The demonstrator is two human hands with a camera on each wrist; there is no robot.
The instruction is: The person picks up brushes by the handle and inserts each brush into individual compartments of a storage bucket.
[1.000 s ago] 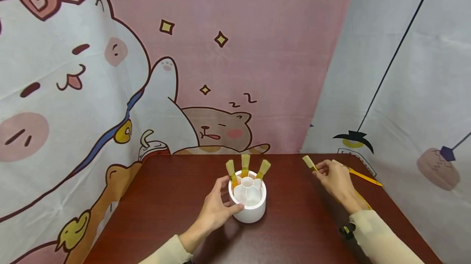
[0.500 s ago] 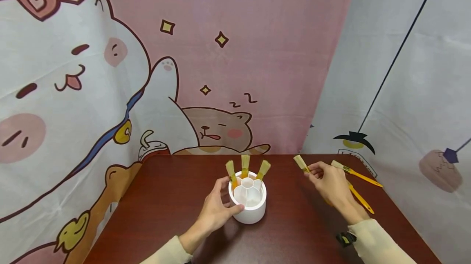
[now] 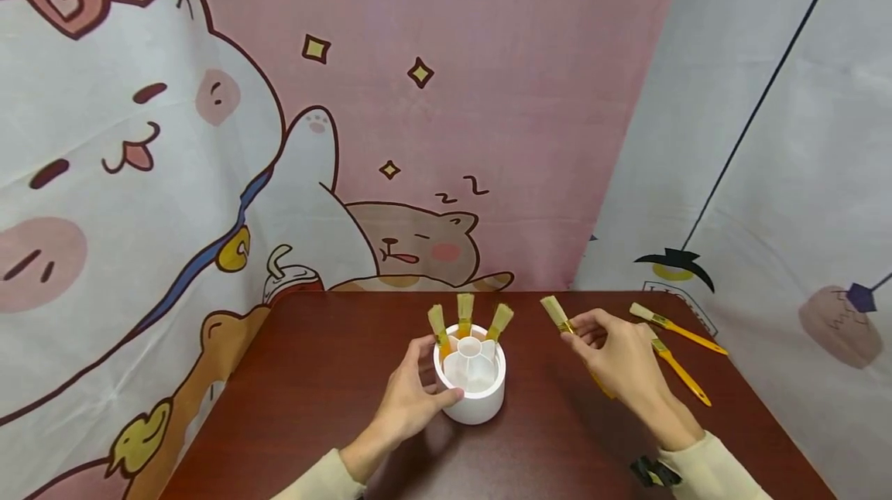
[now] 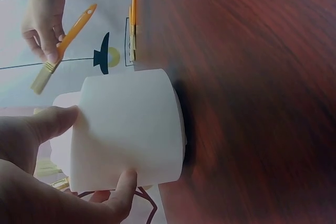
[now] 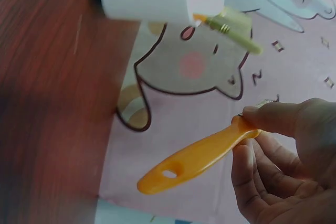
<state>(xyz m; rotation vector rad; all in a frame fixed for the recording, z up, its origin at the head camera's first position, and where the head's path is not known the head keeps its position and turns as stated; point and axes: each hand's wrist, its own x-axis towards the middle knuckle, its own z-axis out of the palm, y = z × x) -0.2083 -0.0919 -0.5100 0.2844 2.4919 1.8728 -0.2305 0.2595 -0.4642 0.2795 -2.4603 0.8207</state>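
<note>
A white round brush holder (image 3: 474, 405) with a petal-shaped divided top stands mid-table. Three paintbrushes, one of them the rear brush (image 3: 464, 314), stand in its slots, bristles up. My left hand (image 3: 411, 395) grips the holder's left side, thumb at the front, as the left wrist view also shows. To the right of the holder, my right hand (image 3: 616, 353) pinches another paintbrush (image 3: 557, 314) near its ferrule, raised above the table. Its bristles point up and left; the yellow handle (image 5: 194, 158) hangs down, plain in the right wrist view.
Two more yellow-handled paintbrushes, an upper brush (image 3: 686, 336) and a lower brush (image 3: 679, 375), lie on the table's right side. The dark red-brown table (image 3: 313, 376) backs onto a cloth printed with cartoon cats (image 3: 425, 244).
My right hand has moved left with its paintbrush, towards the holder, uncovering the two brushes lying at the right. The left hand and the holder have stayed put.
</note>
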